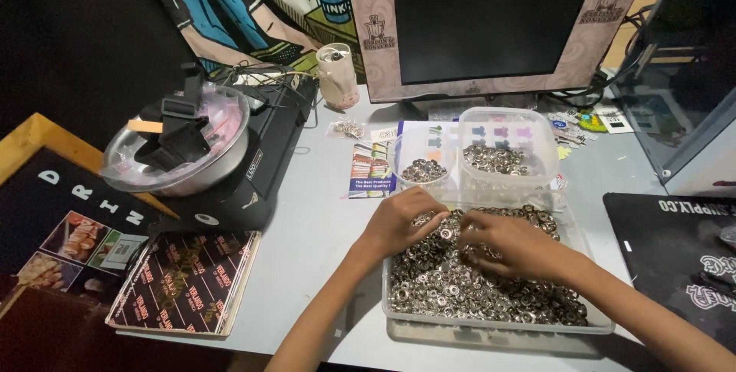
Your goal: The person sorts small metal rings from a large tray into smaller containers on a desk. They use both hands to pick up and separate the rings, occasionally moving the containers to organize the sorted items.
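While the grey desk (322, 226) carries everything, the clear tray (491, 330) of small metal rings (460, 291) lies directly under both hands. The left hand (402, 219) and right hand (514, 243) meet at its far end, fingers curled together into the heap; whether they pinch one ring I cannot tell. Neither hand is nearer.

We've open grey tabletop (322, 226) left of the clear plastic tray of metal rings (491, 326); two clear plastic tubs (502, 131) and black monitor w/ patterned frame (491, 19) block behind, black box w/ steel bowl (253, 165) far left
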